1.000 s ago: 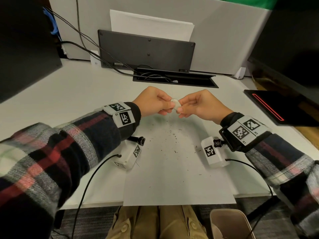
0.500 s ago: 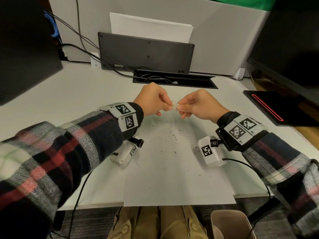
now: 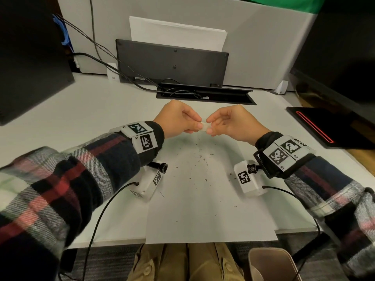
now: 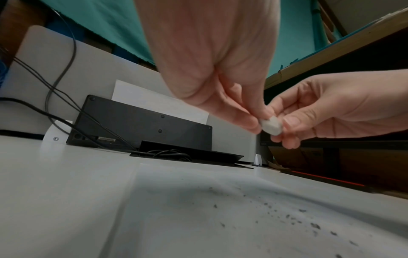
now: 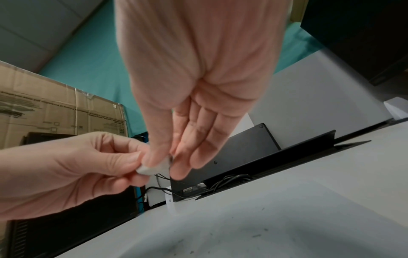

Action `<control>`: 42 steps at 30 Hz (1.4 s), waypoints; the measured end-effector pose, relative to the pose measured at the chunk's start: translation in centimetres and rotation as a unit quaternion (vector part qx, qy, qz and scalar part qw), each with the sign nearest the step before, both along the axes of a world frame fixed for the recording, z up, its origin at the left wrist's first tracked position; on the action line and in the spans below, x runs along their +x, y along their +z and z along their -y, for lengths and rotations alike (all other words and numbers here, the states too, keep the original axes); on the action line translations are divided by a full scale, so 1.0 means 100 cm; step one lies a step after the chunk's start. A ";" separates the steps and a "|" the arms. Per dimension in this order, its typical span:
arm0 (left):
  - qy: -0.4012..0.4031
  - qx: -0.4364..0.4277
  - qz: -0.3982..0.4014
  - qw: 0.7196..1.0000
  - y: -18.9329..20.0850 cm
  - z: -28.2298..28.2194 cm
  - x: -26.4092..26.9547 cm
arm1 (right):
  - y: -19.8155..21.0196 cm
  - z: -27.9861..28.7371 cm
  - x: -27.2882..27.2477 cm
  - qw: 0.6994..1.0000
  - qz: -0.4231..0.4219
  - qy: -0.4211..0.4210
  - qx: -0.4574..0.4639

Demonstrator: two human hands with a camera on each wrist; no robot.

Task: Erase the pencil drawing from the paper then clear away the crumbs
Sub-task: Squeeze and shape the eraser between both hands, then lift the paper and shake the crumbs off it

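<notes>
On my head view I read "L5" beside a square coded marker on the left wrist band (image 3: 142, 136), and "R2" and "R1" beside the markers on the right wrist band (image 3: 284, 153). The print on the cardboard box (image 5: 55, 111) in my right wrist view is too blurred to read.

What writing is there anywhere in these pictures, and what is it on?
"L5": on the left wrist band, beside a square code.
"R2" and "R1": on the right wrist band, small but legible.
Cardboard box: printed lines, too blurred to read.
Sticker on the black panel: too small to read.
</notes>
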State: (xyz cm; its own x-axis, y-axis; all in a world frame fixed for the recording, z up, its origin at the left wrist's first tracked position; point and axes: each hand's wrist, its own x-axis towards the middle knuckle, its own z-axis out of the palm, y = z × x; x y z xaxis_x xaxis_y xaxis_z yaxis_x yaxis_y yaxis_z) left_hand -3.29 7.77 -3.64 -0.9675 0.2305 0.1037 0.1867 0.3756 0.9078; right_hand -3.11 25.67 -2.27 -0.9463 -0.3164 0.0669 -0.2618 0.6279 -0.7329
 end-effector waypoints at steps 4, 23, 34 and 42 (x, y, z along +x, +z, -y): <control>-0.001 -0.004 0.011 1.000 0.001 0.002 -0.001 | -0.001 0.003 -0.005 1.000 -0.003 0.002 0.003; 0.206 -0.185 0.082 0.957 -0.021 0.092 -0.033 | -0.010 0.022 -0.034 0.950 0.038 0.067 0.302; 0.198 -0.237 0.076 0.948 -0.021 0.096 -0.048 | -0.018 0.020 -0.044 0.928 0.091 0.078 0.354; 0.137 -0.327 0.035 0.934 -0.027 0.087 -0.058 | -0.020 0.018 -0.042 0.936 0.095 0.071 0.332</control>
State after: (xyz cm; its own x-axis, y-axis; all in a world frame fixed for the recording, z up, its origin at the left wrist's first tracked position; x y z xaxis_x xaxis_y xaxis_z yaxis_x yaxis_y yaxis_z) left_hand -9.10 -0.98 -6.32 -0.9986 -0.0354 -0.0380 -0.0492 0.8790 0.4743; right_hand -7.36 23.84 -4.28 -0.8669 -0.3514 -0.3535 -0.2812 0.9304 -0.2352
